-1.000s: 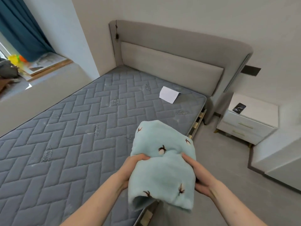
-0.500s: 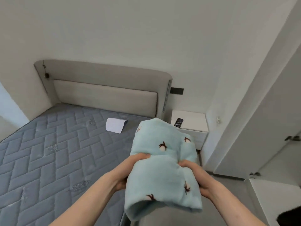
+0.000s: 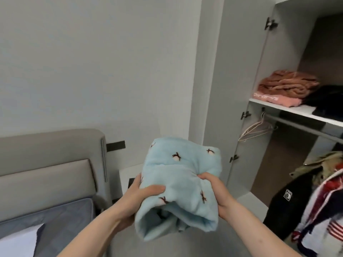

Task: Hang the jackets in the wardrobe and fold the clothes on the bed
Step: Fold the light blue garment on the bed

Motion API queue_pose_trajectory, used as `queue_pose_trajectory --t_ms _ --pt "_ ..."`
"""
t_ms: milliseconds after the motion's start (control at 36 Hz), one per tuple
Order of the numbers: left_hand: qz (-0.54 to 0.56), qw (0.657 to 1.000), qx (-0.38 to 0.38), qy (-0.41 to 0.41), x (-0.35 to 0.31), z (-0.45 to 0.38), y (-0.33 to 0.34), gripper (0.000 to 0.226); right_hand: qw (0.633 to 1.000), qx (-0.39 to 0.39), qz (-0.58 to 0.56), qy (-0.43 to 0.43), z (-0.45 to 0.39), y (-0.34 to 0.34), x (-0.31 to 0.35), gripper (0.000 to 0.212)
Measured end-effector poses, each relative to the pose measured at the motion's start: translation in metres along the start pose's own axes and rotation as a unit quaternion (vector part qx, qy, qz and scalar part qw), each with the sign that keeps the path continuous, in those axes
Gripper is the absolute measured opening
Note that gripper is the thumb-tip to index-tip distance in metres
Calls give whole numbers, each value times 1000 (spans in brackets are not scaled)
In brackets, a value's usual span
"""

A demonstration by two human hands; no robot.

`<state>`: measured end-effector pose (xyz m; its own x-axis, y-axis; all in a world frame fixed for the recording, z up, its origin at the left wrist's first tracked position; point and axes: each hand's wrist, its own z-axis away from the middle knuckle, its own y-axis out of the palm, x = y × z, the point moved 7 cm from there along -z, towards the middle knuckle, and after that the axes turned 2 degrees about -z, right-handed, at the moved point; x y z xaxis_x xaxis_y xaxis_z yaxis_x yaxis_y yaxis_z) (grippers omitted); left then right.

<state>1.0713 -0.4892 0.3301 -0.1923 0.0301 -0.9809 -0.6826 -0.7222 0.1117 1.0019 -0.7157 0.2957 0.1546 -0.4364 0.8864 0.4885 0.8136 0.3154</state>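
Note:
A folded light-blue fleece garment (image 3: 182, 179) with small dark embroidered marks is held in front of me at chest height. My left hand (image 3: 143, 193) grips its left side, thumb on top. My right hand (image 3: 216, 190) grips its right side, fingers curled into the fabric. The open wardrobe (image 3: 259, 89) stands to the right. Jackets (image 3: 306, 197) hang low at its right, black, olive and red-white striped. The bed's grey mattress (image 3: 61, 219) shows at the lower left.
A wardrobe shelf (image 3: 297, 110) carries folded pink and brown clothes (image 3: 284, 88) and a black pile (image 3: 328, 101). Empty hangers (image 3: 258, 128) hang on the rail (image 3: 304, 127) below. The padded headboard (image 3: 50, 164), a white nightstand (image 3: 126, 173) and a white paper (image 3: 16, 242) lie left.
My view has swung right from the bed to the open wardrobe. Both hands keep the same hold on the blue garment, carried along with me.

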Motion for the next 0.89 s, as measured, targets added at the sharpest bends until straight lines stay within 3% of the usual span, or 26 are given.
queue_pose_trajectory --t_ms 111,583,889 --pt "-15 1000 2 -4 -26 -71 6 81 998 -38 -31 -40 -13 -21 46 52" --pt "-73 982 148 97 -169 -288 155 67 954 -181 -89 -221 -58 -152 248 57" --pt "-25 963 232 135 -243 -391 273 62 928 -196 -119 -293 -82 -240 369 46"
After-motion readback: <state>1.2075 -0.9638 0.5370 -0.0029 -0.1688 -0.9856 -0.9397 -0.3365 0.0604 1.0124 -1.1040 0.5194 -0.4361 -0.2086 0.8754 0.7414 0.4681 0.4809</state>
